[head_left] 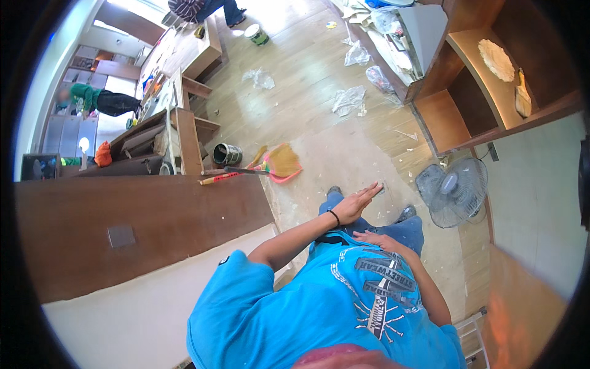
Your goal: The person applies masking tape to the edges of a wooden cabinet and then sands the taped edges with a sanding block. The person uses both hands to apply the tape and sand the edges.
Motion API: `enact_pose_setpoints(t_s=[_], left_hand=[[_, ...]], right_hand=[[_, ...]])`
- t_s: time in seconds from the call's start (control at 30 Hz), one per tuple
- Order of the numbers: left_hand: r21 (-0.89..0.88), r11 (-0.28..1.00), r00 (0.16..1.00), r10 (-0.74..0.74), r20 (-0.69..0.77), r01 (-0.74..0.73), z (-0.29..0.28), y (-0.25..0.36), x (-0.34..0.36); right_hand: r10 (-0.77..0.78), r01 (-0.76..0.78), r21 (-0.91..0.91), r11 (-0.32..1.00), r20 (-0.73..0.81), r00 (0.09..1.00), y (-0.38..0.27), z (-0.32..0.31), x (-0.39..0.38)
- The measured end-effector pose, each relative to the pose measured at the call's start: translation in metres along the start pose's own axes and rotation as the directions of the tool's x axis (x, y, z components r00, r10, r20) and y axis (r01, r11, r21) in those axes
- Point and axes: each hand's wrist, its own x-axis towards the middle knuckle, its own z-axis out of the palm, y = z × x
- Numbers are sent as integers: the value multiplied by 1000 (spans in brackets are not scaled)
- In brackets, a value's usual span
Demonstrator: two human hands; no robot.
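My left hand [359, 204], with a black band at the wrist, reaches out over the pale floor sheet [335, 150] between my feet. Its fingers are stretched out together and nothing is clearly gripped. Just past the fingertips shows a small dark grey patch [382, 188]; whether it is a thing or a mark, and whether I touch it, I cannot tell. My right hand [376, 238] lies with its fingers extended against the front of my waist, over my blue jeans [402, 234]. My blue T-shirt [307, 283] fills the lower middle.
A broom [284, 161] lies with a pink dustpan [289, 179] beside an open bucket [227, 154]. Right stands a fan [452, 187], below a wooden shelf unit [445, 117] holding a brush [523, 98]. Plastic scraps [349, 100] litter the floor. Two people are at the far left.
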Motion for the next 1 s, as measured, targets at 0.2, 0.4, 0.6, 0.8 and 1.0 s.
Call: enact_pose_setpoints(t_s=[0.2, 0.4, 0.6, 0.8, 1.0], left_hand=[[-91, 991, 992, -94, 88, 102, -2, -11, 19], [49, 977, 824, -201, 530, 207, 30, -115, 130], [692, 710, 393, -678, 621, 129, 108, -88, 176], [684, 717, 508, -643, 572, 137, 102, 40, 102], [592, 760, 654, -594, 468, 268, 45, 62, 50]], right_hand=[[27, -27, 12, 1000, 22, 999, 29, -8, 8], [18, -11, -134, 991, 49, 999, 61, 2, 6], [212, -212, -236, 948, -25, 977, 16, -8, 18], [185, -178, -165, 970, 27, 982, 35, -6, 5], [94, -94, -3, 996, 90, 992, 22, -4, 18]])
